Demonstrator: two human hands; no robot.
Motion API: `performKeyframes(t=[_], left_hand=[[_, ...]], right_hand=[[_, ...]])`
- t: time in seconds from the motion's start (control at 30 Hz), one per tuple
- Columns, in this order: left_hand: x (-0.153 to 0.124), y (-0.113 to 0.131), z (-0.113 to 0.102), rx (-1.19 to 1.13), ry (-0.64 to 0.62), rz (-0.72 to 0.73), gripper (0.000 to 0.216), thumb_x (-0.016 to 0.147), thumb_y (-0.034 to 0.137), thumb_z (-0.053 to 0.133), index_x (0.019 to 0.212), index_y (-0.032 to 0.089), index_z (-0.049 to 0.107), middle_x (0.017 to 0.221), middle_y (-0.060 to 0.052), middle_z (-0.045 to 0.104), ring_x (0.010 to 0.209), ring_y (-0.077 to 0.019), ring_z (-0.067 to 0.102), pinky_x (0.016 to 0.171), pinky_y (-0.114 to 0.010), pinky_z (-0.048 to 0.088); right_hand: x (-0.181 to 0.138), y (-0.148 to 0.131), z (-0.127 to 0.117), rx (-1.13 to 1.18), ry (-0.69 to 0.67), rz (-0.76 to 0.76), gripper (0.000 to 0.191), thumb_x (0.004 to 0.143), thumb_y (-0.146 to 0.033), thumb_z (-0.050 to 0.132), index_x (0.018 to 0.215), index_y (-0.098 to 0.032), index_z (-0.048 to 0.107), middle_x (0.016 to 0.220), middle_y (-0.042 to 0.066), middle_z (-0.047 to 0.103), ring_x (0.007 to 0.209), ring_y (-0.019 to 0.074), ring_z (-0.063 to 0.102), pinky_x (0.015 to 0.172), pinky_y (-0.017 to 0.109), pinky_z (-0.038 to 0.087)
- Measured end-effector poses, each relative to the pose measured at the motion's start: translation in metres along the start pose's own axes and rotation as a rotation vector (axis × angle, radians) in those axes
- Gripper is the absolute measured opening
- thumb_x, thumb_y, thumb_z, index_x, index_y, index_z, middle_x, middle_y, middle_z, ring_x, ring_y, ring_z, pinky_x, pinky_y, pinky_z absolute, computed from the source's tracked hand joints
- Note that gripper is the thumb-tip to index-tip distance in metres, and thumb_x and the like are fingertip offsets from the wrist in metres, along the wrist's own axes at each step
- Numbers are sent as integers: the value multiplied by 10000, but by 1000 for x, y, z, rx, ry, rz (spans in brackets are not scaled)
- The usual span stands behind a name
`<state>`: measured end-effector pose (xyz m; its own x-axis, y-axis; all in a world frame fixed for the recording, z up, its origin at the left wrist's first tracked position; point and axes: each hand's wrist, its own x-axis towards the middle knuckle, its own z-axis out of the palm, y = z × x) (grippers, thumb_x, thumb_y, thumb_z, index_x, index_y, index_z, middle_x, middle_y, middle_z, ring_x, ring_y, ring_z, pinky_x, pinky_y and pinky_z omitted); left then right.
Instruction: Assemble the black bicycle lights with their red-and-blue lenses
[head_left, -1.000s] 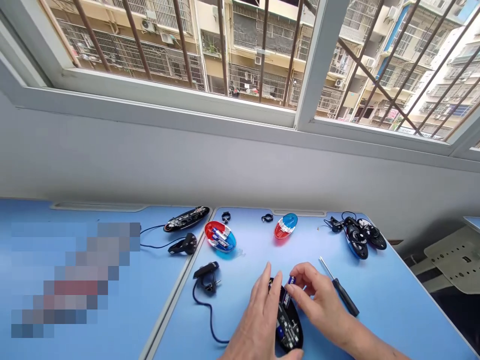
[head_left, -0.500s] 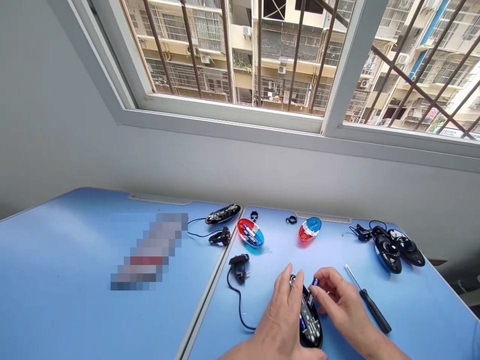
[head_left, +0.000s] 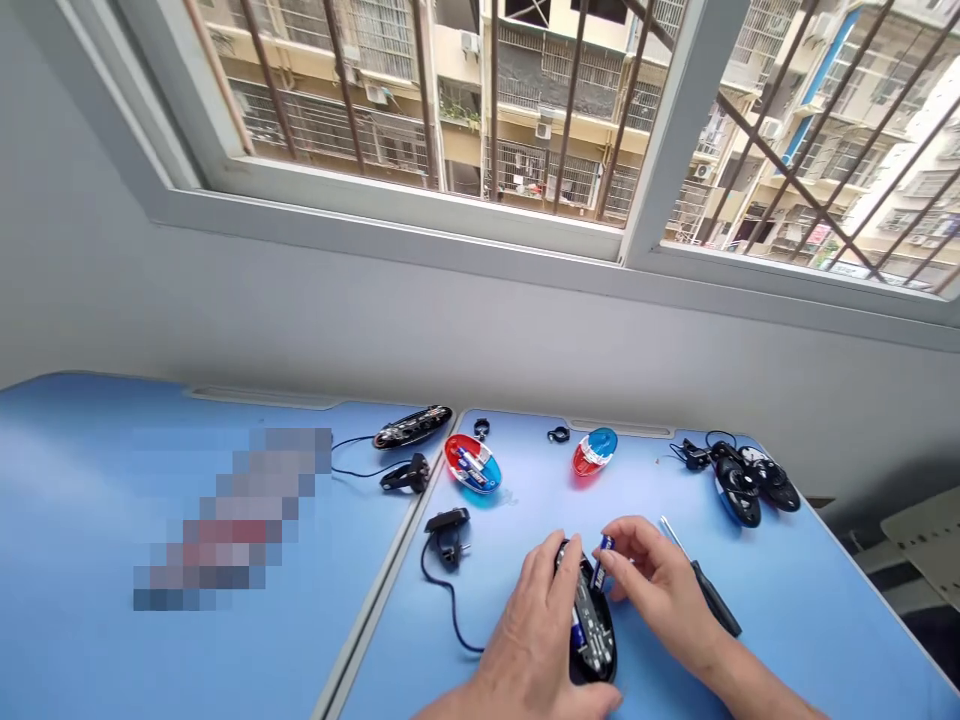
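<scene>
My left hand [head_left: 529, 625] wraps over a black oval housing [head_left: 611, 655] on the blue table, its fingers across the far end and its thumb at the near end. Inside the housing lies a circuit board [head_left: 594, 630], with a blue battery [head_left: 577, 634] partly hidden beside it. Pinched between my right thumb and fingers is another blue battery [head_left: 601, 565], tilted up at the housing's right side. My right hand [head_left: 656, 585] is closed on its upper end. A black cable [head_left: 454, 610] runs from under my left hand to a black bracket piece [head_left: 448, 540].
A screwdriver [head_left: 712, 590] lies right of my right hand. Behind stand a red-and-blue shell [head_left: 472, 465] holding batteries, a second such shell [head_left: 595, 452], and small black clamps. Black oval devices [head_left: 739, 490] sit far right, another open one [head_left: 412, 428] far left. A table seam [head_left: 390, 590] runs left.
The camera has turned rightward, so everything appears farther left. My left hand stays over the housing, and the battery remains in my right fingers at its side.
</scene>
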<state>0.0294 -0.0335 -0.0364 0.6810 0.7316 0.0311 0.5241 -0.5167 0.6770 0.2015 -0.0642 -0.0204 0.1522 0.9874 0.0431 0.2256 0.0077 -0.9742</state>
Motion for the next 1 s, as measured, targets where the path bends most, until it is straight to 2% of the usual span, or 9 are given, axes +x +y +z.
performKeyframes(t=[0.17,0.2,0.3,0.47,0.7,0.87,1.0], left_hand=[[-1,-22,27,-27,146,162,1125,543,175,701,1531,131,163,1554,-237,233,1413,-407,251,1100,-575,346],[0,-26,32,-32,202,192,1173,513,168,703,1538,156,132,1553,-226,242,1403,-423,264,1085,-591,363],[0,-33,42,-29,266,246,1236,479,147,696,1546,200,74,1555,-196,248,1374,-432,314,1064,-587,400],[-1,-30,38,-1,254,273,1255,502,128,695,1545,229,5,1548,-196,260,1368,-416,338,1049,-583,423],[-1,-28,38,4,228,239,1266,531,132,717,1543,243,-34,1567,-188,230,1393,-405,303,1071,-583,395],[-1,-27,36,-2,222,238,1290,522,121,736,1540,252,-46,1568,-185,232,1399,-398,296,1083,-577,383],[0,-26,35,-2,231,237,1294,524,107,740,1541,236,-51,1569,-196,228,1402,-398,290,1083,-581,383]], right_hand=[[3,-6,0,111,24,25,312,790,-462,680,945,-201,607,694,-24,520,647,140,540,503,229,533],[2,-7,0,89,22,21,295,792,-444,677,945,-200,614,709,-18,539,634,135,541,496,227,527],[-1,-7,1,-63,22,-30,214,822,-367,636,948,-194,645,752,6,604,626,132,558,513,230,509],[-6,-13,1,-304,43,-155,166,859,-275,580,966,-186,670,779,28,676,646,139,616,565,235,502],[-9,-15,3,-431,37,-309,171,889,-215,531,994,-194,664,858,46,702,605,124,624,530,232,500],[-9,-15,1,-415,49,-271,192,884,-232,537,987,-202,696,842,52,719,673,153,652,546,245,517],[-10,-17,3,-411,36,-256,184,868,-223,548,962,-200,704,819,43,717,651,143,650,547,239,521]])
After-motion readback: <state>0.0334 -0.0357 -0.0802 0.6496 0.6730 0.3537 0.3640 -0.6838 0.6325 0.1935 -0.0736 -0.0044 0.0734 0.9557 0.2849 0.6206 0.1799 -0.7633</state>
